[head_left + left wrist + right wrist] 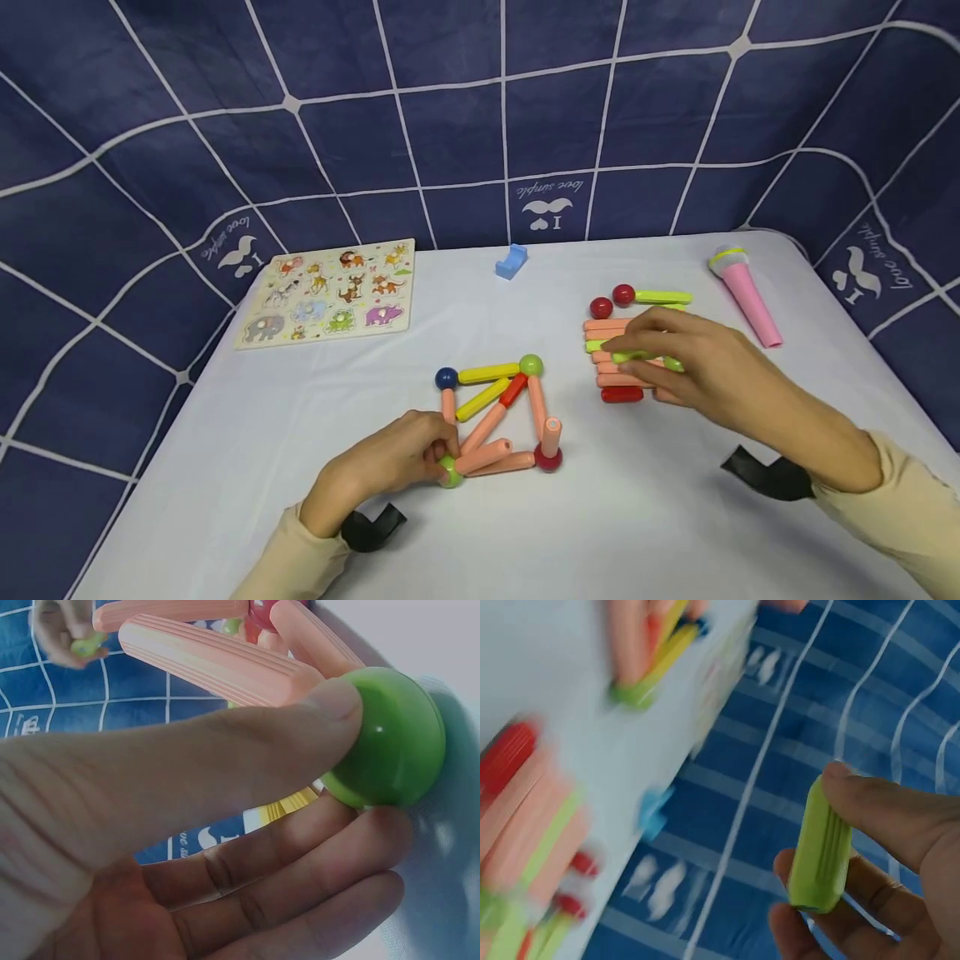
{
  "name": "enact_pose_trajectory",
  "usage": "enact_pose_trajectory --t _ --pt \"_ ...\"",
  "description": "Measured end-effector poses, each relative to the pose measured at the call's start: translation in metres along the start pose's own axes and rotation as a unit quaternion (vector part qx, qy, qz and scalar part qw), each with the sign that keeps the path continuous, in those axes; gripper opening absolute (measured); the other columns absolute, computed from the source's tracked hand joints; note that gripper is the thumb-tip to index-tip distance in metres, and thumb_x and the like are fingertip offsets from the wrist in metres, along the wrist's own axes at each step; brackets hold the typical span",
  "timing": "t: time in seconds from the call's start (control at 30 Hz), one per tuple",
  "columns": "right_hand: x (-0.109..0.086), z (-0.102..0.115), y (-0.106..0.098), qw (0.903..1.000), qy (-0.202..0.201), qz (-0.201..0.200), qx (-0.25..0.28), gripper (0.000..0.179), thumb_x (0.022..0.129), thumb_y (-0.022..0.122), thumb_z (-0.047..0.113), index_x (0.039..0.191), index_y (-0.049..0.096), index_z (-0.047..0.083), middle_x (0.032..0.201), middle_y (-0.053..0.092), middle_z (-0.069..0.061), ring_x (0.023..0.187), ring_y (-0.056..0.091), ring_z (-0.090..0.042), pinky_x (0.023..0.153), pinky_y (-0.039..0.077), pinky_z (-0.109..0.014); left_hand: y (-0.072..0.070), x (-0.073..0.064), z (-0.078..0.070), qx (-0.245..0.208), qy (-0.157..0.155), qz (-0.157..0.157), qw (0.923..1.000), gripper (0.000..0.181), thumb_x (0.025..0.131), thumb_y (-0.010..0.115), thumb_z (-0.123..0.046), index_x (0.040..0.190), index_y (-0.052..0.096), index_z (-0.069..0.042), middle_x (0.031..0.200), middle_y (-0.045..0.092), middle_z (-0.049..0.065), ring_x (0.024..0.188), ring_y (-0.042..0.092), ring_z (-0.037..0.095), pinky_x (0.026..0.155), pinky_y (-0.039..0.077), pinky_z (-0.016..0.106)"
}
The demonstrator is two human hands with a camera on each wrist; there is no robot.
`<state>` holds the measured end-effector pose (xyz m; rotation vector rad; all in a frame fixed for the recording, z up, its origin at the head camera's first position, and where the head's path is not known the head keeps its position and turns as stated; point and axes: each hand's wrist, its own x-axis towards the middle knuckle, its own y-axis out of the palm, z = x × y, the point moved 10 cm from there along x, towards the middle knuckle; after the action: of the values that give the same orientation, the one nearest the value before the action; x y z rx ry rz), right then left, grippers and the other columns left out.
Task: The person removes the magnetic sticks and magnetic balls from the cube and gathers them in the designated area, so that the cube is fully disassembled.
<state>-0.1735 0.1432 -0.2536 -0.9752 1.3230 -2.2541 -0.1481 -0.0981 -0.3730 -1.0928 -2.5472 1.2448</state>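
My left hand [405,454] pinches a light green ball [397,742] between thumb and fingers, at the near left corner of a frame of sticks and balls. Salmon sticks [217,660] run from that ball; one tilts upward. A navy ball [446,378], a second green ball [531,365] and a red ball [548,457] mark the other corners, with an upright salmon stick [552,435] on the red one. Over a group of sticks at the right, my right hand [697,354] holds a short lime green stick [821,847] between thumb and fingertips, above the table.
Below the right hand lie salmon sticks [611,325], a short red stick [622,394] and two red balls [623,294]. An animal puzzle board [330,292] lies back left, a blue block [512,262] at the back, a pink toy microphone [750,300] at the right.
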Motion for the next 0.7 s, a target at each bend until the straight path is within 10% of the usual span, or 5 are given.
enact_pose_trajectory --t 0.33,0.7 --pt "-0.065 -0.126 0.007 0.986 0.152 0.043 -0.051 0.046 0.075 0.082 -0.001 0.119 0.068 0.002 0.106 0.069 -0.012 0.089 0.064 -0.026 0.072 0.057 -0.043 0.002 -0.003 0.0 0.004 -0.003 -0.003 1.0 0.022 0.077 0.079 0.005 0.085 0.069 -0.012 0.076 0.058 -0.007 0.071 0.054 0.01 0.064 0.047 0.023" --pt "-0.089 -0.171 0.03 0.9744 0.206 0.072 -0.053 0.027 0.076 0.079 -0.004 0.102 0.073 0.0 0.095 0.069 -0.01 0.089 0.062 -0.03 0.081 0.049 -0.057 0.001 -0.001 -0.002 -0.007 0.011 -0.005 0.9999 0.02 0.076 0.08 0.004 0.084 0.07 -0.011 0.073 0.058 -0.008 0.067 0.052 0.006 0.061 0.047 0.021"
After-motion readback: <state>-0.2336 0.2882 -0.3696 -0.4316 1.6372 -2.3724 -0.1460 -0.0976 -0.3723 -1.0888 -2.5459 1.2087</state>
